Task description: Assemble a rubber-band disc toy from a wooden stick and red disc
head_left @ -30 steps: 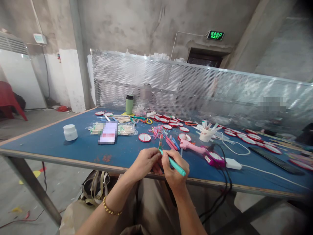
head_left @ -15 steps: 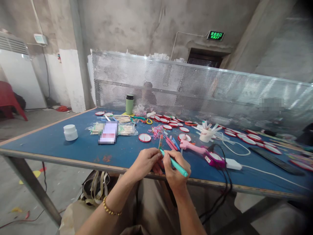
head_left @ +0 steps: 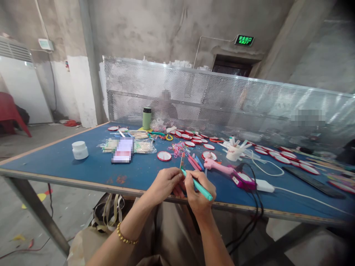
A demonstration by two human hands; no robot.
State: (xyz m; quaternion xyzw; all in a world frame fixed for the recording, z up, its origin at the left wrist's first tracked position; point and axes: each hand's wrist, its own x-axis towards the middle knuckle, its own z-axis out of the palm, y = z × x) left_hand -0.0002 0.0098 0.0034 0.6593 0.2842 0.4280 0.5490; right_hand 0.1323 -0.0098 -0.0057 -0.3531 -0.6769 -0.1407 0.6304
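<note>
Two hands work at the near edge of the desk [head_left: 94,171], a wooden strip trimming that border. Bare blue surface stretches left from the left hand [head_left: 163,186] toward a white jar [head_left: 80,150], marked by a rusty stain near the front edge. On the right, room is tighter: a pink-and-purple tool [head_left: 222,167] lies just beyond the right hand [head_left: 199,201], dark cables dropping over the edge beside it.

The teal marker [head_left: 203,191] slants through the right hand, its fingers closed around the barrel and its back end sticking out toward the lower right. A thin strip [head_left: 182,159], partly orange, stands up from the left hand, thumb and fingertips pinched together on its lower part. The marker's front end meets the strip's base or lies just beside it; I cannot tell which.

Farther back on the desk are a phone [head_left: 122,151] against bagged sticks [head_left: 145,147], a red-rimmed disc [head_left: 164,156], tangled bright strings [head_left: 179,148], a white cup [head_left: 232,153] of pens and a green bottle [head_left: 146,120]. Behind rises a perforated metal screen [head_left: 133,81], blurred figures showing through it; a lit exit sign [head_left: 244,40] hangs on the rough grey wall.
</note>
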